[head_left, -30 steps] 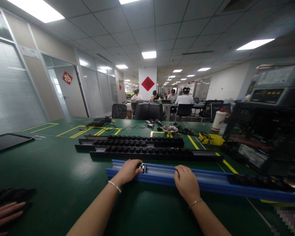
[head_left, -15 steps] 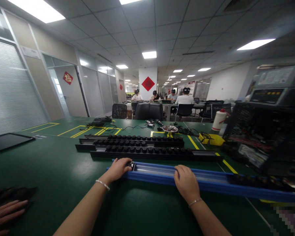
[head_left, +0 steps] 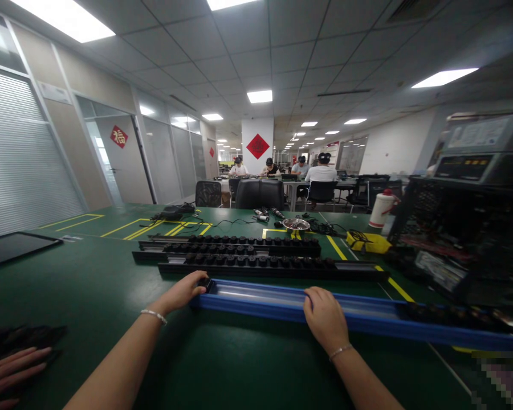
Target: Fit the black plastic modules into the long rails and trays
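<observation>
Long blue channel-shaped rail [head_left: 252, 306] lies on the green tabletop [head_left: 248, 370]; the left hand [head_left: 183, 293] pinches a small black block [head_left: 206, 282] at its left end, the right hand [head_left: 327, 320] grips its middle.

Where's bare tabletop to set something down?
Green tabletop is bare in front of the long blue channel rail, between left forearm and right forearm; also between the flat black rectangular panel and the long black rails. Crowded: from the yellow box to the black equipment case.

The left hand's grip [head_left: 182, 292] partly covers a small dark part [head_left: 206, 283]. Black pieces [head_left: 457, 316] in blue rail [head_left: 248, 305]: blurred from here. Another person's hand [head_left: 13, 371]: cut off at left.
</observation>
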Demonstrator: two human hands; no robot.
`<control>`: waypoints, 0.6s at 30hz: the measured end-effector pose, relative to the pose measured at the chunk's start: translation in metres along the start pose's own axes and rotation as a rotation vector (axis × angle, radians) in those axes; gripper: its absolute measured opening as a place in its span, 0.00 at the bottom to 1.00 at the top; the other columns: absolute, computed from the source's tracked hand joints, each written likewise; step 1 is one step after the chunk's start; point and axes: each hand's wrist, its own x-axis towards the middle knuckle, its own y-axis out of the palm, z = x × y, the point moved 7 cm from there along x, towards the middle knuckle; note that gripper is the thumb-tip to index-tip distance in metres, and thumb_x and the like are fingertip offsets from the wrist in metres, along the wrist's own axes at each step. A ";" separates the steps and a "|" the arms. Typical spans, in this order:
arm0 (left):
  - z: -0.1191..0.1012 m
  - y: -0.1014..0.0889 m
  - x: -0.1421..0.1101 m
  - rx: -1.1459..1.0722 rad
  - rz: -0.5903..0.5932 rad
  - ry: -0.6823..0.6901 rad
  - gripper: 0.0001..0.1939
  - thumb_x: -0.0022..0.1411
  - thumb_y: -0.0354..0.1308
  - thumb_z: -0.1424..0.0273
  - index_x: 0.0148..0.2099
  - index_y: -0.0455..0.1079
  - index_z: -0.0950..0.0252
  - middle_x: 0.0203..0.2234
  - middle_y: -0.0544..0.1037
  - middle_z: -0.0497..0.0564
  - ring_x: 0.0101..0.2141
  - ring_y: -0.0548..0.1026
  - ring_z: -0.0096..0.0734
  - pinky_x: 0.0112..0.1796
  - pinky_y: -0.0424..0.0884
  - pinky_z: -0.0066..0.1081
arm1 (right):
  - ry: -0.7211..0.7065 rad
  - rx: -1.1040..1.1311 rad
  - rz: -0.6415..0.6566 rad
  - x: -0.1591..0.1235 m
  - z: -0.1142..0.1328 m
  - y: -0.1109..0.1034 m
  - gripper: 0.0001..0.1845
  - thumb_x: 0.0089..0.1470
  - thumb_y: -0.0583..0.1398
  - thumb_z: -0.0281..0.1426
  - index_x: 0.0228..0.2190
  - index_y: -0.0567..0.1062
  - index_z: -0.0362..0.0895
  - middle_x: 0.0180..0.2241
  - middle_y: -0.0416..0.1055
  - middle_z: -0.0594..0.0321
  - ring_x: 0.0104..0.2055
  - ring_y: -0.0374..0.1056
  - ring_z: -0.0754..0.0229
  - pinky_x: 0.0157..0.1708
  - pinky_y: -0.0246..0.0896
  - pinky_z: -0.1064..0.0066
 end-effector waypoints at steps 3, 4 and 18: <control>0.015 -0.004 -0.001 -0.023 0.008 -0.065 0.23 0.53 0.50 0.64 0.51 0.64 0.65 0.51 0.70 0.55 0.51 0.67 0.40 0.51 0.63 0.35 | -0.006 0.000 -0.008 0.000 0.000 -0.001 0.18 0.56 0.47 0.30 0.40 0.74 0.40 0.42 0.71 0.56 0.47 0.62 0.56 0.48 0.54 0.65; 0.019 -0.005 -0.001 -0.031 0.013 -0.080 0.23 0.53 0.50 0.64 0.52 0.64 0.65 0.51 0.70 0.55 0.51 0.68 0.40 0.51 0.63 0.35 | -0.009 -0.001 -0.013 0.000 0.000 -0.001 0.17 0.55 0.48 0.30 0.40 0.74 0.40 0.42 0.71 0.56 0.47 0.62 0.56 0.48 0.54 0.66; 0.086 -0.020 -0.001 -0.008 0.058 -0.163 0.27 0.54 0.48 0.61 0.55 0.61 0.67 0.51 0.70 0.56 0.49 0.69 0.40 0.49 0.64 0.34 | 0.009 0.018 0.015 0.000 -0.001 -0.003 0.17 0.55 0.48 0.31 0.40 0.73 0.41 0.42 0.71 0.56 0.46 0.63 0.57 0.47 0.54 0.66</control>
